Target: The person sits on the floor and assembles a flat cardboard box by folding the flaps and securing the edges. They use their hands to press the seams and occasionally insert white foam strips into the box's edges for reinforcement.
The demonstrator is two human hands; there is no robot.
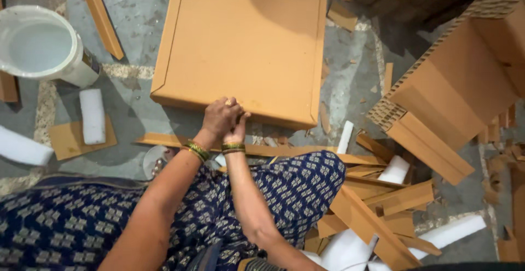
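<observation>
A large flat brown cardboard panel (246, 41) with folded-up rims lies on the grey floor in front of me. Both my hands meet at the middle of its near edge. My left hand (219, 117), with a ring and green-gold bangles at the wrist, is curled over that edge. My right hand (238, 132) sits just under and beside it, mostly hidden by the left, and its fingers press against the same rim. My knee in blue patterned cloth (298, 181) is bent just below the hands.
A white bucket (38, 44) stands at the far left, with white foam blocks (92, 115) beside it. A stack of honeycomb cardboard pieces (454, 85) lies on the right. Cardboard strips (383, 205) and foam bits litter the lower right floor.
</observation>
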